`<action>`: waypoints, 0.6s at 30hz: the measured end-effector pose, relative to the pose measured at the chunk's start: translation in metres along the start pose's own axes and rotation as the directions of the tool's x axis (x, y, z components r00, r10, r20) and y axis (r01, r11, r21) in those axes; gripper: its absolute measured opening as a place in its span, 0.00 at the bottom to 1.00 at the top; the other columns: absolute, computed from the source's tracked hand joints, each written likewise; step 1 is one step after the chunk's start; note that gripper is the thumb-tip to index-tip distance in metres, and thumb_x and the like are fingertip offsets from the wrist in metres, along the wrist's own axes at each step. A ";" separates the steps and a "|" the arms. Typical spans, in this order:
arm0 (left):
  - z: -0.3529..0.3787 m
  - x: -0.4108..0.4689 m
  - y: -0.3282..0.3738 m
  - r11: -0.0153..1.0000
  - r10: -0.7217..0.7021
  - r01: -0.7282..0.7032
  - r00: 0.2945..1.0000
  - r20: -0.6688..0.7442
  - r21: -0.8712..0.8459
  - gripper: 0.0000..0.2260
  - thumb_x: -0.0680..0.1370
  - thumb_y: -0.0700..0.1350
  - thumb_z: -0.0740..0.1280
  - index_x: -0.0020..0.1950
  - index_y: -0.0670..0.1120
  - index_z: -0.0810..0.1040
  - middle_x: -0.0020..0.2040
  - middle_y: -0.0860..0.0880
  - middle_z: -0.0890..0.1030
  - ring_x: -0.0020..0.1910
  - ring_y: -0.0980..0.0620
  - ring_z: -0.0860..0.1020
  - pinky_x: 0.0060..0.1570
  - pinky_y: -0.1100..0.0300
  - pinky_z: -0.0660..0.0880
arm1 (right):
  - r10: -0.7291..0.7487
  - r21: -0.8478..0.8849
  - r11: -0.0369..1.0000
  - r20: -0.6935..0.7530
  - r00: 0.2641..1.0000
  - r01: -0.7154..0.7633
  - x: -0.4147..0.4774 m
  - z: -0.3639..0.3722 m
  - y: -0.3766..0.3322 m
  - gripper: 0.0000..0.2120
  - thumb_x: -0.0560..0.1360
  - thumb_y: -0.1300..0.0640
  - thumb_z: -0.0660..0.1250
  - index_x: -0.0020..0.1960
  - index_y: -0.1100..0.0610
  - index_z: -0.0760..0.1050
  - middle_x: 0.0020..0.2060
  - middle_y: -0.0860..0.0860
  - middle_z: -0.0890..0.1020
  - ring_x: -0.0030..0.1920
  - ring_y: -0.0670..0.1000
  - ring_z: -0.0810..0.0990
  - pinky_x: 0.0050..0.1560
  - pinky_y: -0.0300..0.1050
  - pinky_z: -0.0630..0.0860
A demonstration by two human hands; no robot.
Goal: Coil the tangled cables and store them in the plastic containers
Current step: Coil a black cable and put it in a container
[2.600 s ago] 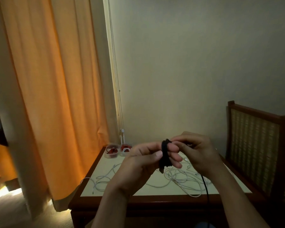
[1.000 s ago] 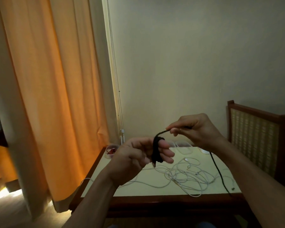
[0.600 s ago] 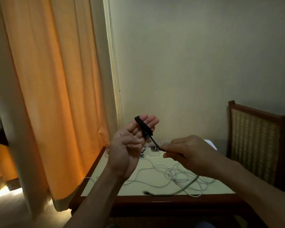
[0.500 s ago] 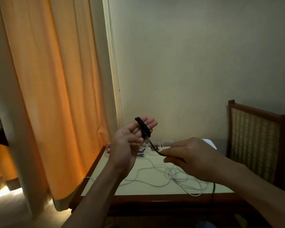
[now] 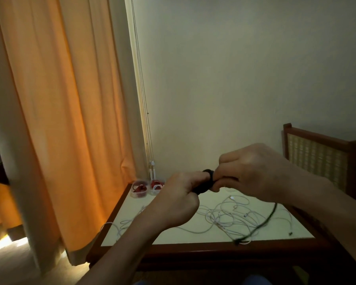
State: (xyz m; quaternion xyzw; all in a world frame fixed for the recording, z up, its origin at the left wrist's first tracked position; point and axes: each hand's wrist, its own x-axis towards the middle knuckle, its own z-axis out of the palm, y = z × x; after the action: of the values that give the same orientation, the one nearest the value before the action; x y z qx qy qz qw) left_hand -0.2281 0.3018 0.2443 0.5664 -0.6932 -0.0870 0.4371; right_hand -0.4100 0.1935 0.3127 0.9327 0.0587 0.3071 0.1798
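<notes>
Currently left hand (image 5: 177,200) grips thin black cable coil (image 5: 206,182); right hand (image 5: 253,171) pinches its loose tail (image 5: 264,224), trailing near-right onto worktop (image 5: 183,238).

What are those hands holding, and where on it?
A black cable: the left hand grips its coil; the right hand pinches it just beside the coil.

The left hand (image 5: 173,204) came down from up high and curled its fingers round the little bundle of thin black cable (image 5: 206,182). The right hand (image 5: 253,171) moved up to meet it and pinched the bundle. The cable's loose end (image 5: 261,225) swung out right, over the tangled white cables (image 5: 224,219).
</notes>
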 end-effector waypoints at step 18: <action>-0.009 -0.005 0.009 0.720 0.106 -0.007 0.989 0.100 -0.693 0.32 0.64 0.21 0.52 0.64 0.34 0.79 0.57 0.35 0.83 0.59 0.38 0.83 0.64 0.48 0.76 | 0.276 0.412 0.879 -0.034 0.961 -0.238 0.006 0.011 0.059 0.07 0.72 0.48 0.73 0.47 0.48 0.87 0.35 0.39 0.84 0.36 0.42 0.83 0.37 0.32 0.74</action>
State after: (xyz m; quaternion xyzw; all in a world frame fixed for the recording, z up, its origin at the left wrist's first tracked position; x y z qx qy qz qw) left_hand -0.2280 0.3127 0.2527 0.3341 -0.6552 -0.3630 0.5721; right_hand -0.3982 0.1367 0.3297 0.9341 0.0047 0.3517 -0.0619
